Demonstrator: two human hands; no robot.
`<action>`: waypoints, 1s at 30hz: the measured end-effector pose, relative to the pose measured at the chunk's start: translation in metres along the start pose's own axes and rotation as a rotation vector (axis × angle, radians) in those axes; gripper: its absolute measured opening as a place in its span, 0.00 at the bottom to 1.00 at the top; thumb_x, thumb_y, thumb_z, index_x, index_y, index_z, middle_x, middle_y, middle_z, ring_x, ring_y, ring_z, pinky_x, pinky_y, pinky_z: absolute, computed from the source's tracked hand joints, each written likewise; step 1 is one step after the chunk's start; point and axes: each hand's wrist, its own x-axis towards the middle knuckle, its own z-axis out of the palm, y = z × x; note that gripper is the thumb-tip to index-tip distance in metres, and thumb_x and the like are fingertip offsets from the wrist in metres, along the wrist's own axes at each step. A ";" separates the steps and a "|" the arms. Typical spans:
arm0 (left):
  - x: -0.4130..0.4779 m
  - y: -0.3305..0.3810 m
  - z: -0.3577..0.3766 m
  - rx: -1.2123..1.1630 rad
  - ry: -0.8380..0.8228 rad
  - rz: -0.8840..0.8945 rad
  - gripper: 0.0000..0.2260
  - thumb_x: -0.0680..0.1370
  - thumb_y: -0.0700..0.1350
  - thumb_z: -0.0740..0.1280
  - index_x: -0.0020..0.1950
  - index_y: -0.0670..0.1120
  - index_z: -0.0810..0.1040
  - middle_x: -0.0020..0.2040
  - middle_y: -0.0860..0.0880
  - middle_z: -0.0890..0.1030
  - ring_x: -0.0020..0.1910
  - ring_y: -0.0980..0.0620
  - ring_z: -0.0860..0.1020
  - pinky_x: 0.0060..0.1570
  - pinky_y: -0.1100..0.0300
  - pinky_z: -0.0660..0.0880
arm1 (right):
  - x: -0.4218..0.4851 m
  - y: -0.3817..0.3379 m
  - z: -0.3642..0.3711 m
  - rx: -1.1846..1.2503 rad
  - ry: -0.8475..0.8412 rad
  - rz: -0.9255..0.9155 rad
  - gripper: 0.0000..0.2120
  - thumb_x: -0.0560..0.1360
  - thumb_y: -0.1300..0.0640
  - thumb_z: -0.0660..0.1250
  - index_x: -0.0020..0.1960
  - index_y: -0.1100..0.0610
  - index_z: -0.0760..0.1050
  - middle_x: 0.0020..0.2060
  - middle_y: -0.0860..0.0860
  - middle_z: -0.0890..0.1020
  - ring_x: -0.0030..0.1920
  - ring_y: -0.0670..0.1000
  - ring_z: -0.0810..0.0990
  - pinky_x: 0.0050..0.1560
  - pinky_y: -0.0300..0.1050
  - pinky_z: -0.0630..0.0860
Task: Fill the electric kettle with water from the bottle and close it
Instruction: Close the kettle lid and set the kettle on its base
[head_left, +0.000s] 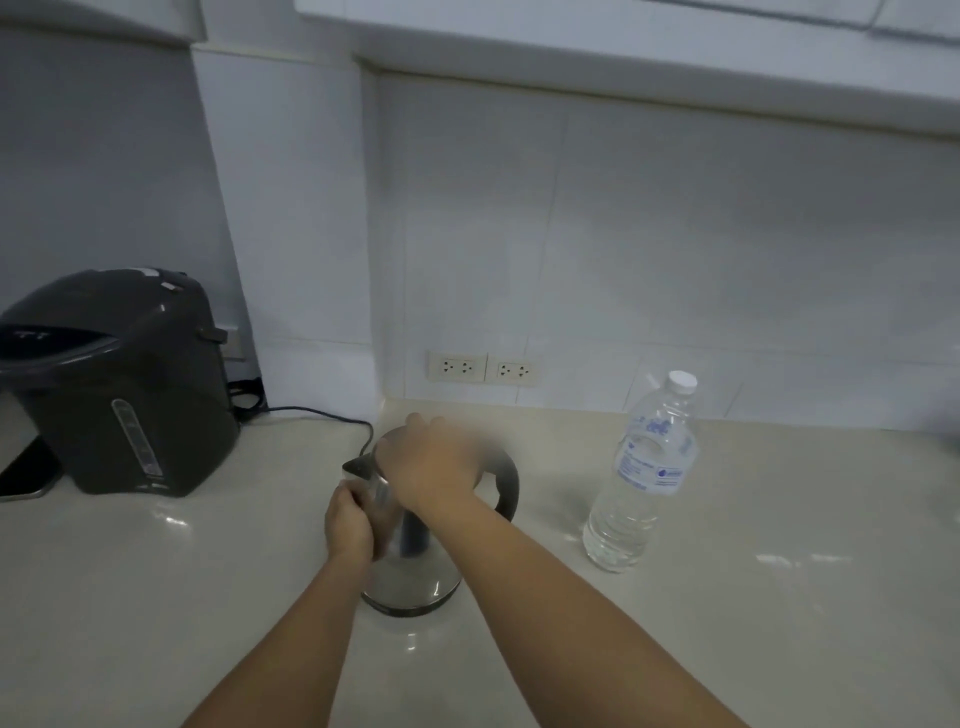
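A steel electric kettle (415, 577) with a black handle stands on the pale counter, near the middle. My left hand (349, 525) grips the kettle's left side just under the spout. My right hand (431, 462) lies over the kettle's top and hides the lid, so I cannot tell whether the lid is up or down. A clear water bottle (641, 478) with a white cap on stands upright to the right of the kettle, apart from both hands.
A dark hot-water dispenser (119, 384) stands at the left, its black cord (322, 415) running toward the kettle. Two wall sockets (483, 368) sit behind the kettle. A phone-like dark slab (26, 475) lies at the far left edge.
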 end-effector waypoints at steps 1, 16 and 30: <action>0.001 0.001 -0.001 0.023 -0.010 -0.008 0.12 0.77 0.48 0.55 0.40 0.44 0.74 0.41 0.42 0.76 0.43 0.46 0.74 0.40 0.57 0.70 | 0.000 0.002 -0.002 0.015 -0.019 -0.010 0.29 0.77 0.39 0.51 0.70 0.56 0.65 0.64 0.61 0.74 0.66 0.63 0.69 0.71 0.65 0.53; 0.010 0.002 0.001 0.082 0.020 -0.018 0.12 0.77 0.46 0.54 0.34 0.46 0.68 0.36 0.45 0.71 0.39 0.48 0.69 0.35 0.57 0.66 | -0.003 0.126 0.037 1.019 0.103 0.354 0.30 0.80 0.40 0.52 0.39 0.61 0.81 0.33 0.53 0.81 0.36 0.50 0.79 0.42 0.45 0.73; 0.047 0.053 0.054 -0.065 -0.011 -0.009 0.13 0.75 0.48 0.57 0.32 0.49 0.71 0.34 0.49 0.77 0.38 0.51 0.74 0.40 0.58 0.72 | 0.081 0.115 0.019 1.236 0.431 0.564 0.19 0.70 0.47 0.55 0.26 0.55 0.73 0.23 0.52 0.75 0.31 0.55 0.73 0.39 0.50 0.72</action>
